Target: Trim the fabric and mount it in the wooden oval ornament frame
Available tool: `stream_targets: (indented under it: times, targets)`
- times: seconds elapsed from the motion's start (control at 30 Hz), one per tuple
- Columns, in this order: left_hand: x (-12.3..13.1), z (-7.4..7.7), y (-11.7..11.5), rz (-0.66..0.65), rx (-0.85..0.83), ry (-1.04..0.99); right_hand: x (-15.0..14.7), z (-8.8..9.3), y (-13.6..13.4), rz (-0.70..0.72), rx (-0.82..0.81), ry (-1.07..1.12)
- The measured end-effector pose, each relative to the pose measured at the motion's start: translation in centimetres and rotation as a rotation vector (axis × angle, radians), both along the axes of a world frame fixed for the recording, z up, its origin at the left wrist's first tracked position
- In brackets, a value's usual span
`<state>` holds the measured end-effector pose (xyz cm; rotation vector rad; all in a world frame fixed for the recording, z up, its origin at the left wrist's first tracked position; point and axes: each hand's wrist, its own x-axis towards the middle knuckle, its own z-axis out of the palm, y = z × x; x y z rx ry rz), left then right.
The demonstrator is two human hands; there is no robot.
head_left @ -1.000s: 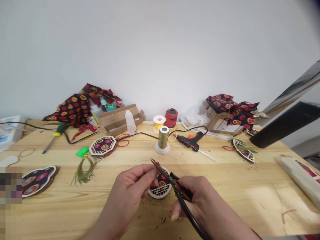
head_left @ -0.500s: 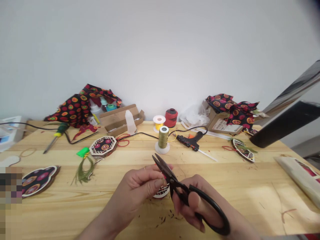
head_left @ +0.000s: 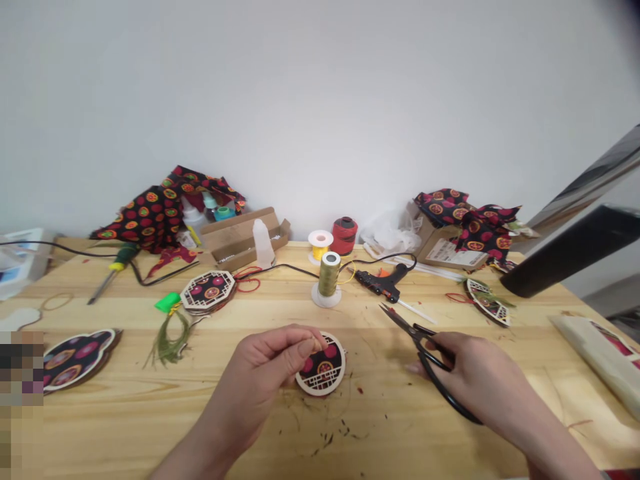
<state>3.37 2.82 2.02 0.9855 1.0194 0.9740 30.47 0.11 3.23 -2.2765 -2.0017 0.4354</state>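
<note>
My left hand (head_left: 275,363) is pinched closed above the left edge of a round wooden ornament (head_left: 327,373) backed with dark patterned fabric. Whatever sits between its fingertips is too small to make out. Over to the right, my right hand (head_left: 465,373) grips black-handled scissors (head_left: 407,325), their narrow blades nearly together and pointing up and left. Dark and red snippets (head_left: 327,439) are scattered on the wood in front of the ornament. A spool of olive thread (head_left: 329,277) stands upright on a white base behind it.
Behind the hands lie a black glue gun (head_left: 383,283), red thread (head_left: 344,235), a yellow spool (head_left: 320,245) and an open cardboard box (head_left: 245,237). An octagonal ornament (head_left: 207,292), green tassel (head_left: 170,337) and screwdriver (head_left: 107,280) are left; a black cylinder (head_left: 565,253) is right.
My right hand has moved right with the scissors, away from my left hand. The left hand stays pinched and has shifted slightly left. More of the round ornament now shows.
</note>
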Motion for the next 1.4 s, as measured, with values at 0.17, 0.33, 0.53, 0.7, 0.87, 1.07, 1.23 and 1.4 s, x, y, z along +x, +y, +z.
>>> stream_targets:
  times: [0.17, 0.33, 0.53, 0.7, 0.87, 1.07, 1.23, 1.4]
  targets:
    - [-0.2, -0.4, 0.2, 0.083, -0.076, -0.048, 2.4, -1.5, -0.4, -0.023, -0.074, -0.198]
    - [-0.4, -0.7, 0.4, 0.115, -0.073, -0.035, 4.1, -2.6, -0.9, 0.025, -0.056, -0.169]
    - [-0.1, -0.2, 0.2, 0.121, -0.084, -0.043, 0.5, -2.4, -0.7, 0.295, 0.37, -0.004]
    - [-0.1, 0.1, -0.2, 0.112, -0.059, -0.021, -5.2, -2.2, 0.4, 0.483, 0.295, 0.254]
    - [-0.7, 0.3, -0.3, 0.087, -0.038, 0.001, -6.6, -2.6, 2.0, 0.522, 0.202, 0.284]
    - [0.1, 0.2, -0.7, -0.059, -0.146, -0.003, -6.9, -0.8, 4.3, 0.397, 0.514, 0.485]
    - [0.8, 0.0, -0.5, -0.018, -0.203, -0.188, -9.2, 0.2, 4.1, 0.53, 0.574, 0.495]
    - [0.8, -0.1, 0.2, 0.108, -0.229, -0.281, -9.5, -0.2, 3.2, 0.635, 0.553, 0.43]
